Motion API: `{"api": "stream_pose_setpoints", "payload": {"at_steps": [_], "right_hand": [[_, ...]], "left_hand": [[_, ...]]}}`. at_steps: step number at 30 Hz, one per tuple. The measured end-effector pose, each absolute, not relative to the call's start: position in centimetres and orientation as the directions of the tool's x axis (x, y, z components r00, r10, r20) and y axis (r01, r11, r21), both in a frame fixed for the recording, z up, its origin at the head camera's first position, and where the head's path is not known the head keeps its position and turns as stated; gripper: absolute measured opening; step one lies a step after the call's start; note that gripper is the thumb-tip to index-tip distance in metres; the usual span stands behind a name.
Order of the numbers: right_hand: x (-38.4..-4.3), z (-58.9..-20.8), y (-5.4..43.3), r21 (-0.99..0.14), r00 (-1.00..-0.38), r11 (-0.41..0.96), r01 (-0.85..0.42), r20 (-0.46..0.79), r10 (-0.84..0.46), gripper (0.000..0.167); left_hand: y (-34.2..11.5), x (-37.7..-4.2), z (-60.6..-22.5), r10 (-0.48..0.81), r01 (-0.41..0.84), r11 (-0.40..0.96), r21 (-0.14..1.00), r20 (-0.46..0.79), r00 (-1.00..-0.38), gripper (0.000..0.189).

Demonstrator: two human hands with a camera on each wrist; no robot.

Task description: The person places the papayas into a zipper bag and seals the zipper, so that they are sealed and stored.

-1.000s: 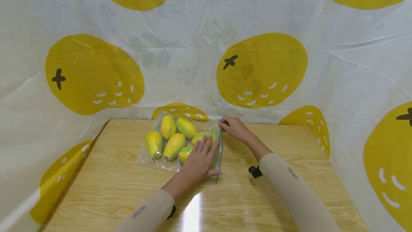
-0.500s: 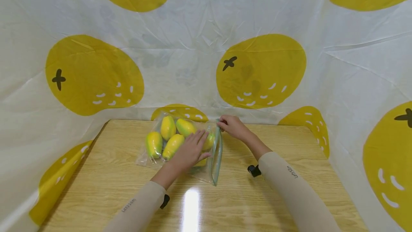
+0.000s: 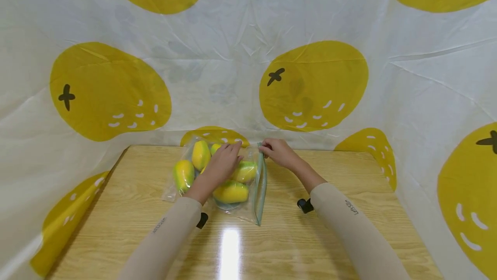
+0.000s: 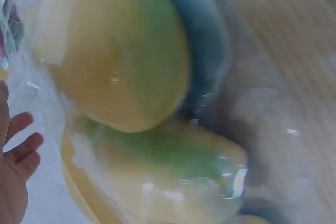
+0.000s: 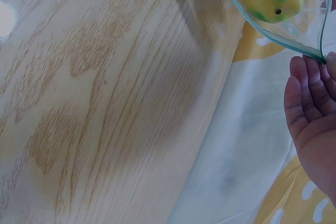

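Observation:
A clear zip bag (image 3: pixel 251 211) with a teal zip edge (image 3: pixel 261 193) lies flat on the table, its mouth facing right and parted. Several yellow-green papayas (image 3: pixel 231 192) lie inside it. At the far corner of the mouth, my right hand (image 3: pixel 278 152) pinches the zip edge between thumb and fingers; the right wrist view shows this hand (image 5: pixel 317 114) at the corner. My left hand (image 3: pixel 222 163) is above the bag's far middle part, hiding some papayas. Its fingers are loosely bent around nothing in the left wrist view, where papayas (image 4: pixel 121 51) fill the middle.
The wooden table (image 3: pixel 330 237) carries the bag near its back edge. A white curtain (image 3: pixel 217 90) printed with yellow fruit surrounds the table at the back and both sides. A black wrist camera (image 3: pixel 305 205) sits under the right sleeve.
My left hand has moved away from the bag's mouth, left and toward the back, uncovering the papayas nearest the opening. The mouth has parted. My right hand keeps its pinch on the corner.

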State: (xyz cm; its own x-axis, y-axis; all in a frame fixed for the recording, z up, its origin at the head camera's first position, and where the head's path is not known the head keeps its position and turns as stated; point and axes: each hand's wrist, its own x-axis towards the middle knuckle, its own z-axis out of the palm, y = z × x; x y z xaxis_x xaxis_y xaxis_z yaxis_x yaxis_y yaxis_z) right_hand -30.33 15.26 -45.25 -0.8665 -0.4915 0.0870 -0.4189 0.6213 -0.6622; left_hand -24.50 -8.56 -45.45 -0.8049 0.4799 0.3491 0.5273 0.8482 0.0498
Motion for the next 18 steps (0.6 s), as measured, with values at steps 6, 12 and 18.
{"api": "stream_pose_setpoints", "payload": {"at_steps": [6, 12, 18], "right_hand": [[-30.5, -45.2, 15.1, -0.653, -0.857, 0.615, -0.443, 0.106, -0.505, 0.022], [-30.5, -44.9, 14.6, -0.662, -0.847, 0.598, -0.452, 0.109, -0.52, 0.022], [-30.4, -44.5, 14.4, -0.654, -0.839, 0.59, -0.474, 0.133, -0.527, 0.021]], "left_hand": [[-7.5, -25.8, -44.1, 0.418, 0.483, 0.851, 0.207, 0.29, -0.861, 0.043], [-6.5, -27.4, -43.1, 0.34, 0.388, 0.823, 0.414, 0.188, -0.921, 0.039], [-5.5, -28.4, -42.6, 0.31, 0.361, 0.77, 0.527, 0.186, -0.932, 0.03]]}}
